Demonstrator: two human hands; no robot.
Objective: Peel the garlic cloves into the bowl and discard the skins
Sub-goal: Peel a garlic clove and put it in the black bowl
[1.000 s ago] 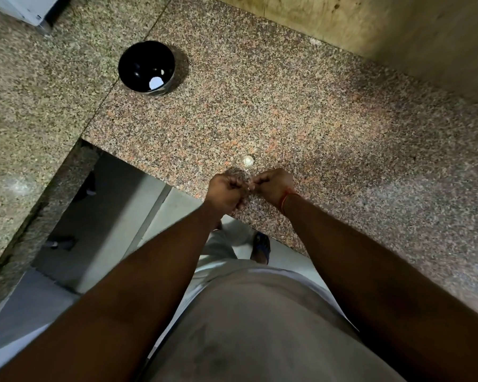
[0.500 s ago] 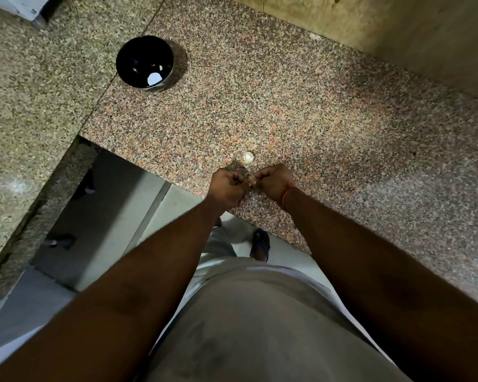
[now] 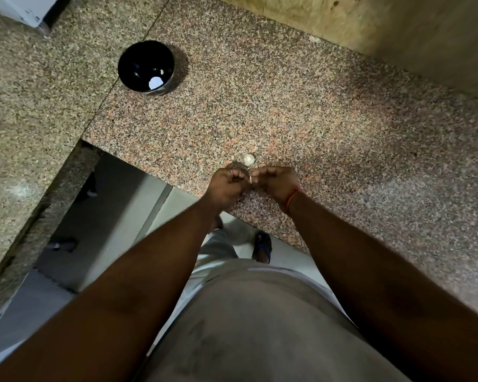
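Note:
My left hand (image 3: 228, 186) and my right hand (image 3: 278, 183) meet knuckle to knuckle just above the counter's front edge, fingers curled. Between their fingertips they pinch a small pale garlic clove (image 3: 250, 178), mostly hidden by the fingers. A whitish piece of garlic (image 3: 249, 159) lies on the granite counter (image 3: 329, 128) just beyond the hands. The black bowl (image 3: 127, 70) stands far to the left at the back, with a small pale piece and a bright reflection inside.
The counter's front edge runs diagonally under my wrists, with floor and my foot (image 3: 262, 246) below. A second granite slab (image 3: 25, 111) joins on the left. A wall (image 3: 398, 31) rises at the back right; a white appliance corner (image 3: 25, 9) sits top left.
Both hands stay together on the clove with only small finger movements. The view has shifted slightly.

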